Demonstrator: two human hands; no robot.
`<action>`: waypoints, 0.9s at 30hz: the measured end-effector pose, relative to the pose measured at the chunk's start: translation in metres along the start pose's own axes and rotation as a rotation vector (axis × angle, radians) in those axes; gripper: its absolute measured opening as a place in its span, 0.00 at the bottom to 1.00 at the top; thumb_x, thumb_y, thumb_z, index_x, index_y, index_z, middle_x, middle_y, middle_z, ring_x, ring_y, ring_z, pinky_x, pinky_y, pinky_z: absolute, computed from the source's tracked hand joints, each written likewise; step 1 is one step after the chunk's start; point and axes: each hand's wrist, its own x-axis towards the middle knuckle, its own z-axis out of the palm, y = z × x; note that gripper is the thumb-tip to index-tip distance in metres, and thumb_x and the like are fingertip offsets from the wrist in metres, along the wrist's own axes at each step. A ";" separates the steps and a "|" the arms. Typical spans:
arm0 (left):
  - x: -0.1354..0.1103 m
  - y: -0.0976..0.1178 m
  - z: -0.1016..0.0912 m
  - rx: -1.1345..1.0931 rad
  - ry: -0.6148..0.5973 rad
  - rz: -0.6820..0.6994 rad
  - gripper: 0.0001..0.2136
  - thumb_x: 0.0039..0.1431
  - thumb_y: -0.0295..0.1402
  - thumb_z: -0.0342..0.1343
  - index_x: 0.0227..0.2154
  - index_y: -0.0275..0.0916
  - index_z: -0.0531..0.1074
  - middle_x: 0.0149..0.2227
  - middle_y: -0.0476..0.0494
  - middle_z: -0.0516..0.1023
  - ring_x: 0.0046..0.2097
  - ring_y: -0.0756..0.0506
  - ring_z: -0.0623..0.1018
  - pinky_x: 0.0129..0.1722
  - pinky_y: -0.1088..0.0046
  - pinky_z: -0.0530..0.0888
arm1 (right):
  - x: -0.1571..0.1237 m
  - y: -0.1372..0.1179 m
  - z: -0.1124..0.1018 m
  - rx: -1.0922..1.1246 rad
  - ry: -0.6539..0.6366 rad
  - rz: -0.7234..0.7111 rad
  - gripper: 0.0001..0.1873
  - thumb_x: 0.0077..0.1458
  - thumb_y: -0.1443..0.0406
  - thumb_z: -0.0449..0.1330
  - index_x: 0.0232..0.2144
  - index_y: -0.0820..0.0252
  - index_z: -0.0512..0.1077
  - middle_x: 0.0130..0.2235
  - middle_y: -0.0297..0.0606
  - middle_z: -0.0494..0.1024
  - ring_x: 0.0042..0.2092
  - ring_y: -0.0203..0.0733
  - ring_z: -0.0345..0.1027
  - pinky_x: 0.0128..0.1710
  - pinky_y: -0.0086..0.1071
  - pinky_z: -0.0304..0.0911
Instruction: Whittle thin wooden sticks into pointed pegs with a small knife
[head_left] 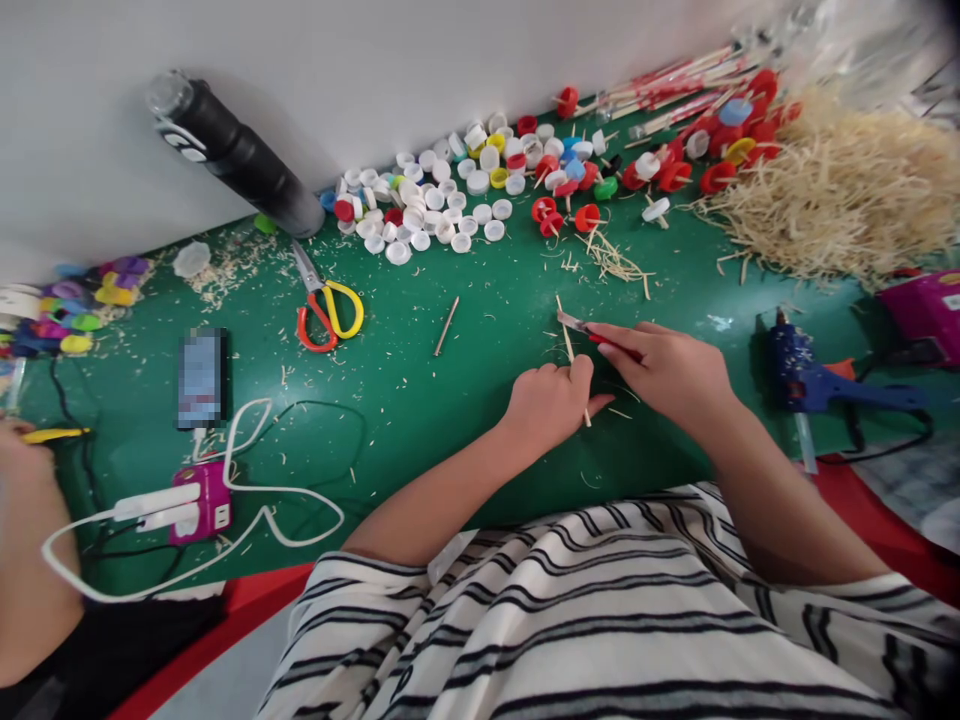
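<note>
My left hand is closed around a thin wooden stick, which pokes out above and below the fist. My right hand grips a red-handled knife, and its blade lies against the upper part of the stick. Fine shavings are scattered on the green table around both hands. To the left of the hands lies a separate thin brown rod with a pointed end. Farther back is a small heap of wood slivers.
Many bottle caps spread along the wall, beside a black bottle. Scissors, a phone and a corded purple power strip lie left. Wood shavings and a blue glue gun are right. Another person's arm shows far left.
</note>
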 end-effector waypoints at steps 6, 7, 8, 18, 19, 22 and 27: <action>0.000 0.002 -0.007 0.006 -0.054 -0.006 0.27 0.70 0.56 0.42 0.48 0.34 0.68 0.32 0.39 0.81 0.36 0.39 0.83 0.27 0.68 0.66 | -0.002 -0.003 0.000 0.031 -0.001 -0.014 0.24 0.69 0.52 0.49 0.61 0.37 0.75 0.39 0.36 0.80 0.37 0.41 0.71 0.27 0.32 0.51; 0.000 0.002 -0.009 0.002 -0.075 -0.009 0.27 0.70 0.57 0.41 0.48 0.35 0.69 0.32 0.39 0.81 0.36 0.39 0.83 0.27 0.68 0.66 | -0.002 -0.004 0.000 0.035 0.001 -0.017 0.24 0.69 0.51 0.49 0.61 0.38 0.75 0.39 0.36 0.80 0.37 0.41 0.71 0.27 0.32 0.51; 0.000 0.002 -0.011 -0.002 -0.090 -0.013 0.28 0.70 0.57 0.40 0.48 0.36 0.69 0.32 0.39 0.81 0.37 0.39 0.83 0.27 0.69 0.66 | -0.002 -0.003 0.000 0.039 0.002 -0.018 0.24 0.69 0.51 0.49 0.61 0.38 0.76 0.39 0.37 0.80 0.37 0.41 0.71 0.27 0.32 0.50; 0.001 0.002 -0.011 -0.032 -0.127 0.010 0.26 0.72 0.54 0.38 0.46 0.36 0.71 0.36 0.38 0.83 0.40 0.37 0.83 0.31 0.66 0.71 | 0.003 -0.002 -0.002 0.005 -0.086 0.004 0.24 0.69 0.50 0.49 0.60 0.33 0.75 0.45 0.34 0.82 0.40 0.43 0.73 0.29 0.33 0.53; 0.001 0.003 -0.012 -0.026 -0.130 0.009 0.25 0.73 0.52 0.38 0.45 0.36 0.71 0.36 0.38 0.83 0.41 0.37 0.83 0.32 0.66 0.72 | 0.004 -0.002 -0.003 -0.009 -0.089 0.004 0.24 0.69 0.49 0.49 0.60 0.33 0.75 0.45 0.34 0.82 0.40 0.44 0.73 0.28 0.33 0.52; 0.002 0.005 -0.014 0.005 -0.161 0.004 0.20 0.75 0.44 0.38 0.45 0.36 0.70 0.37 0.36 0.83 0.42 0.37 0.83 0.34 0.66 0.73 | 0.006 -0.005 -0.006 -0.052 -0.077 -0.013 0.24 0.69 0.49 0.49 0.60 0.34 0.75 0.43 0.36 0.83 0.40 0.45 0.74 0.27 0.33 0.50; 0.001 0.007 -0.013 0.028 -0.148 0.004 0.17 0.75 0.38 0.37 0.47 0.34 0.69 0.38 0.34 0.82 0.42 0.36 0.83 0.35 0.64 0.74 | 0.003 -0.005 -0.009 -0.050 -0.044 -0.047 0.25 0.69 0.50 0.49 0.61 0.36 0.75 0.45 0.37 0.83 0.40 0.45 0.74 0.26 0.33 0.50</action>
